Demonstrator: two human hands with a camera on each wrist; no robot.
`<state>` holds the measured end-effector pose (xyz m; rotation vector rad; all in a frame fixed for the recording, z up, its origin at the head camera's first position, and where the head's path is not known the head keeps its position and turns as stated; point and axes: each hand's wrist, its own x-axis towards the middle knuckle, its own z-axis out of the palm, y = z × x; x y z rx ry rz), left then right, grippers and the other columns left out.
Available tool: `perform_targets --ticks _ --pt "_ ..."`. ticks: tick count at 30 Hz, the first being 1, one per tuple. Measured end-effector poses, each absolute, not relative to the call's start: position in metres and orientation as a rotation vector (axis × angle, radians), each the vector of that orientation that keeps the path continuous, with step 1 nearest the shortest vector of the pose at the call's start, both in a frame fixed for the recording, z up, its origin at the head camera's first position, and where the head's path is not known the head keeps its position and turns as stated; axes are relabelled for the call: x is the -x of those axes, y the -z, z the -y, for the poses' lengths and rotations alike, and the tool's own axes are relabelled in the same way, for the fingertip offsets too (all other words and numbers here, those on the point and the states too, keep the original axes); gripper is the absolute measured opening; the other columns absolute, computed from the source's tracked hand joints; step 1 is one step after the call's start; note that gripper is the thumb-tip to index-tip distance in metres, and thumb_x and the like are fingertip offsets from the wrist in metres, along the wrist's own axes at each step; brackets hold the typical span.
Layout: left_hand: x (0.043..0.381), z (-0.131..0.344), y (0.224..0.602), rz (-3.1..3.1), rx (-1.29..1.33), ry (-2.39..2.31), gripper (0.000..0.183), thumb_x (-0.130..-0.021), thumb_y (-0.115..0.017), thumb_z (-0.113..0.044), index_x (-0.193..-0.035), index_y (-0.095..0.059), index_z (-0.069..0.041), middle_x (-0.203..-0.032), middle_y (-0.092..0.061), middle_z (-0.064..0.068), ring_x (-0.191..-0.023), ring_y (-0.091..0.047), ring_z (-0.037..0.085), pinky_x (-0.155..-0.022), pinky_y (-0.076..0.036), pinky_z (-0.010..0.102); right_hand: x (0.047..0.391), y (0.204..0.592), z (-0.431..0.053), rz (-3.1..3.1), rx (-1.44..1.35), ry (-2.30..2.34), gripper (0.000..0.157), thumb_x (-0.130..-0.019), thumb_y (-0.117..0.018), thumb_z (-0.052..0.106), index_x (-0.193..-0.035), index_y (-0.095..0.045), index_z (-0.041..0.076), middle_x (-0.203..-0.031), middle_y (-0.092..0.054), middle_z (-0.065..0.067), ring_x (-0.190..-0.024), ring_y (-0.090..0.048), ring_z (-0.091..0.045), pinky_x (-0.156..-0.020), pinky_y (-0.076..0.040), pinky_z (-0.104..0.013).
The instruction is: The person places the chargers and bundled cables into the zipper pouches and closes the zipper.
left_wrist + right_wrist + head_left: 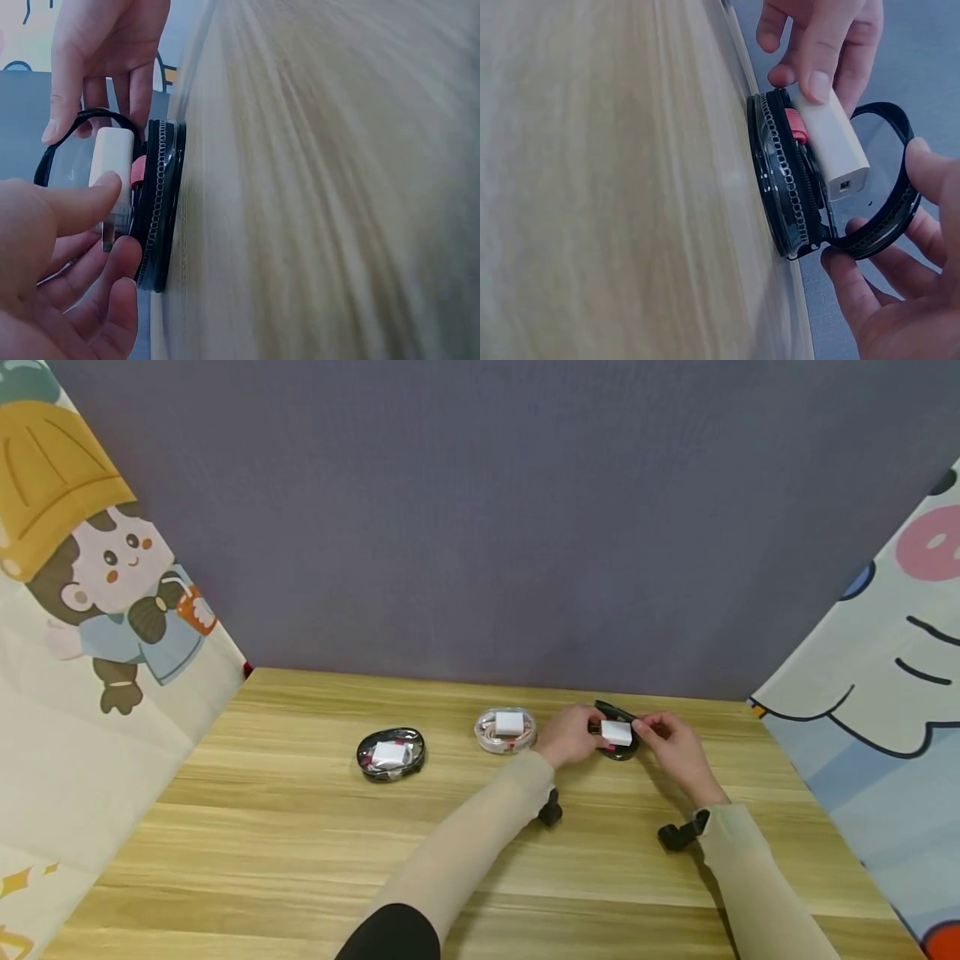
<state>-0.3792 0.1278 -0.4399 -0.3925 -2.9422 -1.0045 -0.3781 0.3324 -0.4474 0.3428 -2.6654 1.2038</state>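
Note:
My left hand [567,735] pinches a white plug charger [836,142] with its thumb on top. The charger sits over a small round clear zip case [780,184] with black edging, which rests on the table with its lid raised. My right hand [678,756] holds the black-rimmed clear lid [898,120] by its edge, thumb on one side and fingers on the other. A red strip [139,171] shows between the charger and the zipper. Metal prongs [109,236] of the charger point toward my left fingers.
Left of my hands is a clear round case [487,742] with a white charger [509,723] on it. Farther left lies a black-edged case [365,762] with another white charger [389,753]. A grey panel [480,527] stands behind the wooden table [262,852].

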Motion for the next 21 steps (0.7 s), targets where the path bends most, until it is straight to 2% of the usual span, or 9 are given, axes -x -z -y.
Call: perform_targets --ticks 3,11,15,19,21 --pt "0.3794 -0.1288 0.4398 2.954 0.36 1.006 0.043 -0.089 -0.076 -0.036 -0.129 -0.067 -0.023 -0.127 -0.064 -0.007 -0.115 -0.059 0.012 -0.094 -0.048 0.027 0.3782 0.4471 -0.3323 2.679 -0.347 -1.212 0.042 -0.101 -0.058 0.04 -0.103 -0.063 -0.001 -0.119 -0.066 -0.021 -0.098 -0.059 -0.022 -0.073 -0.044 -0.015" --pt "0.3792 -0.1295 0.4397 2.968 0.31 1.02 0.045 -0.087 -0.078 -0.037 -0.129 -0.068 -0.022 -0.122 -0.067 -0.01 -0.11 -0.061 0.009 -0.091 -0.048 0.025 0.3777 0.447 -0.3316 2.696 -0.346 -1.232 0.041 -0.1 -0.058 0.041 -0.104 -0.062 0.0 -0.121 -0.065 -0.022 -0.1 -0.06 -0.024 -0.073 -0.044 -0.015" --pt "0.3793 -0.1289 0.4412 2.965 0.304 1.048 0.047 -0.087 -0.078 -0.036 -0.131 -0.067 -0.022 -0.125 -0.066 -0.009 -0.114 -0.06 0.01 -0.095 -0.047 0.026 0.3768 0.4467 -0.3315 2.705 -0.348 -1.253 0.043 -0.101 -0.057 0.042 -0.105 -0.061 0.0 -0.124 -0.064 -0.021 -0.105 -0.06 -0.028 -0.075 -0.044 -0.014" --pt "0.38 -0.1266 0.4456 2.919 0.281 1.161 0.042 -0.089 -0.076 -0.036 -0.129 -0.069 -0.023 -0.132 -0.063 -0.008 -0.121 -0.057 0.013 -0.099 -0.046 0.029 0.3764 0.4466 -0.3318 2.707 -0.354 -1.261 0.043 -0.101 -0.057 0.041 -0.107 -0.061 -0.001 -0.125 -0.064 -0.021 -0.107 -0.059 -0.029 -0.076 -0.045 -0.013" --pt "0.38 -0.1244 0.4477 2.868 0.263 1.232 0.035 -0.09 -0.075 -0.034 -0.124 -0.072 -0.024 -0.131 -0.063 -0.008 -0.121 -0.057 0.013 -0.098 -0.047 0.03 0.3768 0.4467 -0.332 2.706 -0.355 -1.257 0.045 -0.101 -0.057 0.042 -0.113 -0.062 -0.001 -0.123 -0.064 -0.021 -0.107 -0.059 -0.029 -0.077 -0.045 -0.014"
